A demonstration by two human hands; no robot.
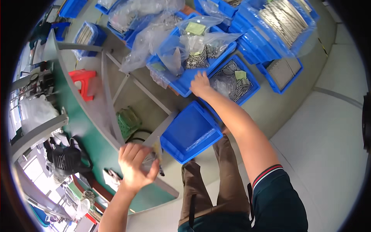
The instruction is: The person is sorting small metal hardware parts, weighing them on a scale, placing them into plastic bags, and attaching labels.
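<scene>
My right hand [200,84] reaches forward to the near rim of a large blue bin [181,82], its fingers bent over the edge. Inside that bin, clear plastic bags and small metal pins [198,60] lie with a green slip of paper [195,28]. Beside my right forearm is another blue bin [253,92] with loose metal pins and a plastic bag. My left hand [137,164] is raised beside the green bench, thumb apart from the curled fingers, and I see nothing held in it. Between both arms, in front of my legs, a blue bin [191,131] shows a bare bottom.
Stacked blue bins with metal strips [284,23] stand at the far right, beside a lower bin [281,73]. On the left run the green bench [87,123] and its grey frame [148,92]. A red stool [83,83] and green basket [128,120] sit beneath.
</scene>
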